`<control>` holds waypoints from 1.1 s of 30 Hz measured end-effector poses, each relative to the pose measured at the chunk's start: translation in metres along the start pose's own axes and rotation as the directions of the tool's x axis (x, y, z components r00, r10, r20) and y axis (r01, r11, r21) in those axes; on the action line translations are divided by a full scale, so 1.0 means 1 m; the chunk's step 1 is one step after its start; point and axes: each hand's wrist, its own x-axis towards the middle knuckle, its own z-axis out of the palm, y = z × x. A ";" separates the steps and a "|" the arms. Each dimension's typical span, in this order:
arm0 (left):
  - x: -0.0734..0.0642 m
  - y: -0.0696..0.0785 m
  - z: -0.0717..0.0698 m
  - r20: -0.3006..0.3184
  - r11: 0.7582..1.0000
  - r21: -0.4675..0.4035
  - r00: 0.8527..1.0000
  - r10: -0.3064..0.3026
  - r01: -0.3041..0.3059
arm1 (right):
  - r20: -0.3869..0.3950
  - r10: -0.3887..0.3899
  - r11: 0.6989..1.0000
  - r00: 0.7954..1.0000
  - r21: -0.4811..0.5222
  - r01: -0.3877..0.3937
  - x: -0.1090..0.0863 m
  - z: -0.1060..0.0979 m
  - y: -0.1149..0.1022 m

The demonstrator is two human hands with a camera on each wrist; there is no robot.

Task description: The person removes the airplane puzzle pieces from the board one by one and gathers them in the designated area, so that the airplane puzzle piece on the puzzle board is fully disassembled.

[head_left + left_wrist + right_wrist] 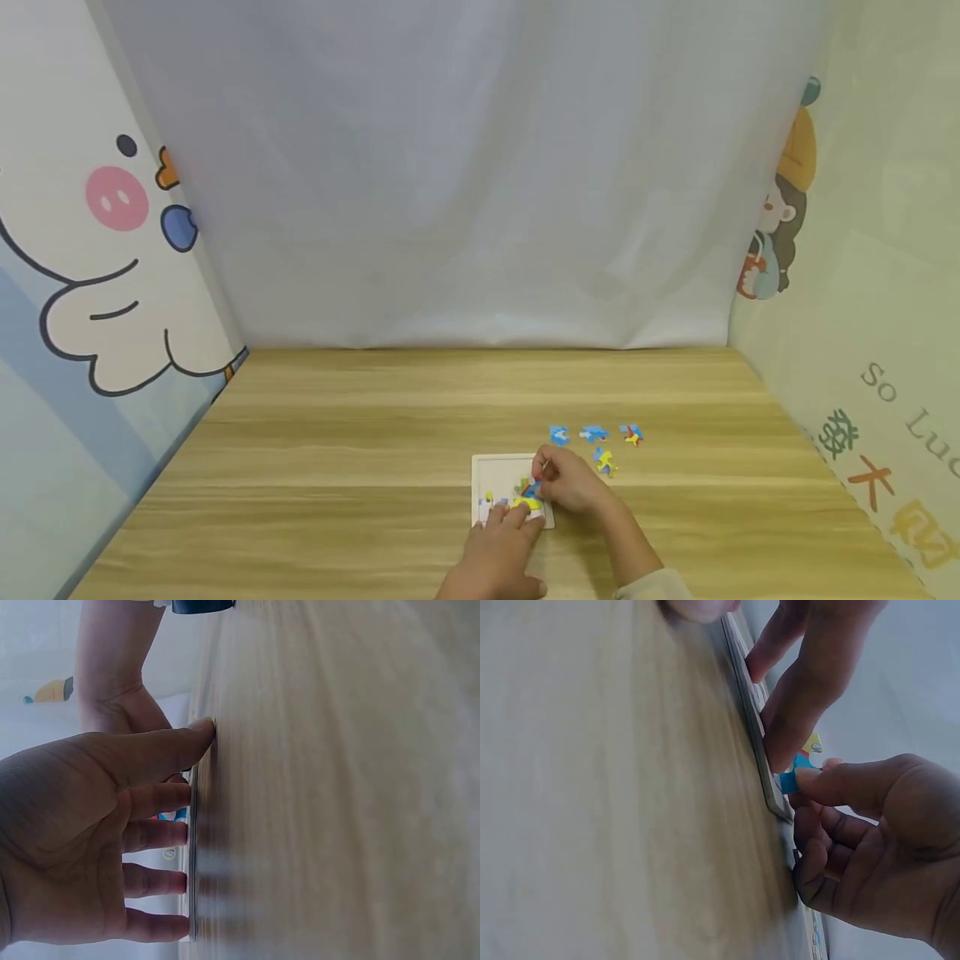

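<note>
In the head view we see a shallow pale tray (495, 472) near six o'clock on the wood-grain tabletop (337, 467). The left hand (498, 546) lies at the tray's six o'clock side, its fingers spread and straight, the tips touching the near part of the tray; its grip is apart, clamped on nothing, and we judge that it steadies the tray against sliding. At three o'clock, the right hand (568, 485) has its grip together on a blue piece (789, 782), pinched between thumb and fingers. We take this fingertip hold as suiting so thin a piece, since it leaves room for small turns. The piece is at the tray's three o'clock side, close to a yellow piece (528, 503); we cannot tell whether it lies flat. Four loose pieces (594, 433) sit on the tabletop between one and three o'clock from the tray, spaced apart, perhaps so each can be picked up singly by the nearer right hand.
</note>
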 end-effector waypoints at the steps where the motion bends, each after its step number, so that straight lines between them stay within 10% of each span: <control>1: 0.000 0.000 0.001 -0.004 1.000 0.007 1.000 0.003 -0.003 | 0.003 -0.002 1.000 1.000 0.004 0.002 0.000 0.000 0.000; 33: -0.003 0.002 0.002 -0.063 0.999 0.039 0.998 0.006 -0.004 | -0.051 0.060 0.987 0.997 0.149 -0.052 -0.026 -0.038 0.000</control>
